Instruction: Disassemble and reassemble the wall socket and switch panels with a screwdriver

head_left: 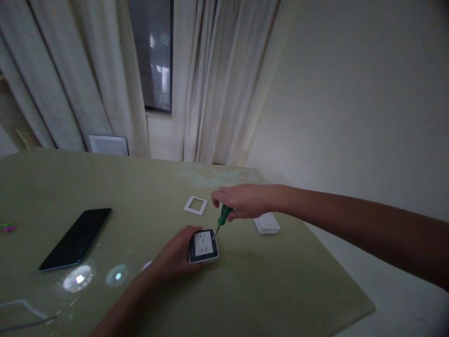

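Observation:
My left hand (180, 252) is closed around the left side of a wall socket (204, 245), a white outlet face set in a dark surround on a white box. The socket rests on the table, its face turned up. In my right hand (242, 201) is a screwdriver (223, 215) with a green handle, held from above and tilted. Its metal shaft reaches down to the right edge of the socket's face; whether the tip sits in a screw is too small to tell. Just beyond the socket lies a square white cover frame (201, 211).
A white box-like piece (268, 223) lies on the table (280, 290) under my right wrist. On the left are a black tablet (77, 238), a cable (28, 323) and a small colourful item (7, 228). Curtains (224, 84) and a wall stand behind the table.

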Demonstrator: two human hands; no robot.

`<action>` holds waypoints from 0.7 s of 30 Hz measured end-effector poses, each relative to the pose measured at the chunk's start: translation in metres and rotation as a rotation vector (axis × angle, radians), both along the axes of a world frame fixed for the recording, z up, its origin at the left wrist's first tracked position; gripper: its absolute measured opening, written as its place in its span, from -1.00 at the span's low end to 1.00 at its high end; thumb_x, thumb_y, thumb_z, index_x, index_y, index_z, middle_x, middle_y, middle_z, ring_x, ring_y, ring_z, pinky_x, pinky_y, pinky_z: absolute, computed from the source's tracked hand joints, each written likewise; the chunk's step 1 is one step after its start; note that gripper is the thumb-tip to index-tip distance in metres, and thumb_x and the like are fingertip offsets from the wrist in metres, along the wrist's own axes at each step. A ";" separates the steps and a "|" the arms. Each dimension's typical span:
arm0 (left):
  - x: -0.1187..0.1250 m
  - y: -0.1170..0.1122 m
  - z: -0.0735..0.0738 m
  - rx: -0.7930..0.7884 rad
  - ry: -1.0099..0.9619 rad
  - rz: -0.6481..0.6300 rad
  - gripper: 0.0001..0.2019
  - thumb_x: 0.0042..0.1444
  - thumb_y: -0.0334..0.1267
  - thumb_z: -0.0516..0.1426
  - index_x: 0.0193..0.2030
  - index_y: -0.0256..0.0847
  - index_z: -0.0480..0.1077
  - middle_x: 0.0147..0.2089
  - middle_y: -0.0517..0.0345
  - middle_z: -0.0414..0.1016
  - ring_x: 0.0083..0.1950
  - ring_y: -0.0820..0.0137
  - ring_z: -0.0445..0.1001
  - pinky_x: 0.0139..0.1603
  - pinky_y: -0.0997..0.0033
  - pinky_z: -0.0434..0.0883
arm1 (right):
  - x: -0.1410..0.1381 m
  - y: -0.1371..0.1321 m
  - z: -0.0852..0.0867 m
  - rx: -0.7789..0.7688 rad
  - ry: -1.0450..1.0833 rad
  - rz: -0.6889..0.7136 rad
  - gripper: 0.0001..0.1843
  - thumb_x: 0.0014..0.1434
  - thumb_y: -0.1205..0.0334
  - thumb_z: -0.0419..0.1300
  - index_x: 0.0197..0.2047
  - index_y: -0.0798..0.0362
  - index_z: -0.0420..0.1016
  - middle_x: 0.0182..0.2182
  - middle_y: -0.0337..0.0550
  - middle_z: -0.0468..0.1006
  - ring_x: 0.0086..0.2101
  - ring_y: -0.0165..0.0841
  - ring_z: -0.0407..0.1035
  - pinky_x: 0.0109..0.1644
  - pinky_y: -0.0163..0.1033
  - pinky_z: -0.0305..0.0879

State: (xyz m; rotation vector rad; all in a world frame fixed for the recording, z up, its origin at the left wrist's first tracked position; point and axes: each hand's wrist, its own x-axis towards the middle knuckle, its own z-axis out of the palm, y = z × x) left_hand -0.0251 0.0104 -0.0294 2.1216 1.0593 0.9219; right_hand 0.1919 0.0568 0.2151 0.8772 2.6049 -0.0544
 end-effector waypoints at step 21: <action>0.011 -0.034 0.034 0.216 -0.311 0.115 -0.01 0.05 -0.21 0.43 0.56 0.07 0.07 0.36 -0.11 0.41 0.33 -0.10 0.49 0.38 -0.20 0.44 | 0.046 -0.004 0.062 -0.178 0.569 -0.092 -0.65 0.29 0.14 0.47 0.05 0.04 0.54 -0.30 -0.28 0.61 -0.33 -0.38 0.46 -0.24 -0.31 0.31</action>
